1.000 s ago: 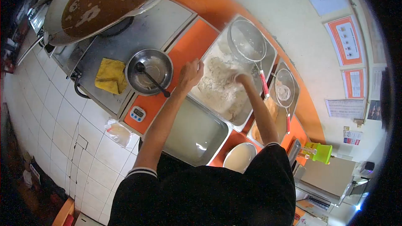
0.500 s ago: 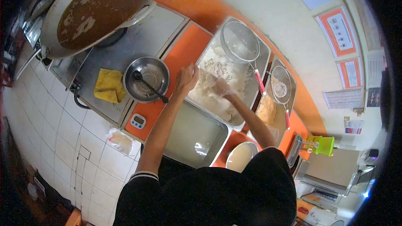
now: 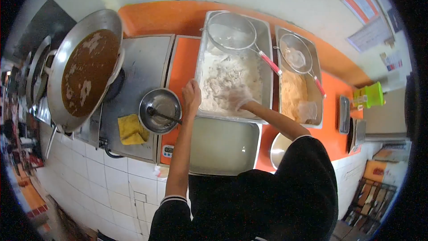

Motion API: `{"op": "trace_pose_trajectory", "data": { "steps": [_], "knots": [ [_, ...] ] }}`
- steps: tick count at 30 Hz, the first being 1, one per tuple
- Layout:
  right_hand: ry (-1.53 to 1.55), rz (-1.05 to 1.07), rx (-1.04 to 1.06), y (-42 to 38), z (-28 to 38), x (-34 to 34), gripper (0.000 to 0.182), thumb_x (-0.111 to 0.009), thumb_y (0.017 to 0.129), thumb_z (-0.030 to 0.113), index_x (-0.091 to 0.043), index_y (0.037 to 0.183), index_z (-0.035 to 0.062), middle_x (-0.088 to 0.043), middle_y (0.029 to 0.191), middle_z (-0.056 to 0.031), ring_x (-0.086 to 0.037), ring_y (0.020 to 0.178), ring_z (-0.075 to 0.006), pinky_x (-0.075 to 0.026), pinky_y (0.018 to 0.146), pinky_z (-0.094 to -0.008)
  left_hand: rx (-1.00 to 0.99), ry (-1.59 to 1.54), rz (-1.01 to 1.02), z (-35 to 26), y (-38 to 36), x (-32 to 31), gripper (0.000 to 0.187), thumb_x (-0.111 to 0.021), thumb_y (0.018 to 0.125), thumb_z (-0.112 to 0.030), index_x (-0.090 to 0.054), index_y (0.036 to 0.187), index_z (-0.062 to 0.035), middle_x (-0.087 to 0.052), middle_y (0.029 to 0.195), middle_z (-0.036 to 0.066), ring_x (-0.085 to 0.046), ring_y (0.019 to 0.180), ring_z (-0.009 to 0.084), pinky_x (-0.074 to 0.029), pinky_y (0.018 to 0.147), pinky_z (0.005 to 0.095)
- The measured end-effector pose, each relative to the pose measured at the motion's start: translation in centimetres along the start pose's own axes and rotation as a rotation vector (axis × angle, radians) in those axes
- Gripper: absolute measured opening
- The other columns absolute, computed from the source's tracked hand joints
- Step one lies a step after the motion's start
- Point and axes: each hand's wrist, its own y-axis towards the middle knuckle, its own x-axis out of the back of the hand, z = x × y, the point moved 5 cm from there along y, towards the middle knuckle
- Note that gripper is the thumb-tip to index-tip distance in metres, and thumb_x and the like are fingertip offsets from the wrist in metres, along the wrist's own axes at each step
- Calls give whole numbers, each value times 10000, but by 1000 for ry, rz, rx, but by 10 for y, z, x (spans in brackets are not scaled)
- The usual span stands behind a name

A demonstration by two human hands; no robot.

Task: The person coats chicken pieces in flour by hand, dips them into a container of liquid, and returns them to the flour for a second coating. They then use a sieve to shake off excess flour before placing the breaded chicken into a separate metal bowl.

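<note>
From here, I see powder [image 3: 225,73] in the tray [image 3: 267,44], a bowl [image 3: 167,102] to its left, the big pan [image 3: 107,20] farther left.

The flour-like powder [image 3: 229,69] is white, its tray [image 3: 266,87] silver-grey, the worktop [image 3: 182,60] orange; the neighbouring crumb [image 3: 292,91] is peach, the sieve handle [image 3: 270,63] red, the cloth [image 3: 132,130] yellow, the oil-like liquid [image 3: 79,69] brown with pale patches, the sleeve [image 3: 173,212] black with white-striped cuff

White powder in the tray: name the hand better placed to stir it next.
Probably the right hand: it is at the powder inside the tray, the left hand only at the tray's edge.
</note>
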Motion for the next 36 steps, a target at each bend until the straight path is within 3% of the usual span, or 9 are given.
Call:
{"op": "trace_pose_trajectory", "data": {
  "steps": [9,12,17,18,21,27,30,33,36],
  "knots": [
    [-32,318,315,77,-71,-70,344,-509,867,261,-579,1167,110,-603,1089,-141,-589,965,-271,-456,850,-397,-67,67,-71,-11,-5,7,408,-334,927,-275,-514,797,67,-518,694,307,-536,702,465,-377,609,500],
    [264,289,122,50,-101,-22,300,-454,893,195,-599,1091,22,-628,992,-149,-595,873,-241,-469,788,-371,-54,72,-85,-9,-6,2,410,-339,922,-270,-517,781,72,-513,698,313,-522,713,473,-364,618,513],
    [30,-196,-343,74,-52,-37,404,-418,895,348,-559,1121,45,-535,1166,-180,-511,1053,-281,-342,988,-425,-106,71,-109,-4,1,0,437,-354,917,-268,-520,728,89,-526,700,308,-516,700,471,-349,622,524],
    [499,-308,-198,93,-34,-95,455,-431,875,395,-554,1134,42,-503,1217,-207,-452,1155,-353,-246,1050,-470,-100,82,-110,1,0,0,437,-355,917,-268,-519,728,91,-525,696,307,-516,696,471,-348,619,522],
    [411,5,-92,4,0,20,488,-489,840,414,-512,1219,106,-469,1291,-172,-448,1174,-400,-311,1009,-492,-64,109,-98,6,-1,-4,439,-358,917,-269,-518,729,94,-524,689,303,-518,687,469,-347,613,517],
    [616,-37,62,16,-63,-18,573,-612,721,196,-463,1269,118,-622,895,-209,-616,786,-348,-493,659,-396,-84,172,-90,0,-1,-2,459,-354,925,-280,-516,714,95,-523,674,299,-525,667,461,-350,612,508],
    [389,230,36,25,-85,-20,567,-606,726,192,-461,1266,97,-608,984,-206,-591,892,-356,-479,766,-411,-83,172,-100,5,2,-3,469,-343,930,-282,-512,703,92,-519,667,302,-529,661,455,-350,609,504],
    [332,-332,290,14,-112,-26,568,-617,722,215,-472,1260,106,-569,1115,-199,-541,1021,-337,-433,879,-406,-101,154,-100,-4,1,-2,479,-335,934,-288,-512,697,89,-518,669,306,-527,656,455,-346,604,506],
    [556,-406,39,33,-99,-96,558,-623,727,248,-489,1252,116,-570,1127,-185,-564,991,-321,-431,891,-417,-174,221,-189,-4,0,1,485,-335,935,-294,-512,694,87,-515,667,306,-518,628,450,-340,588,506]
  ]
}}
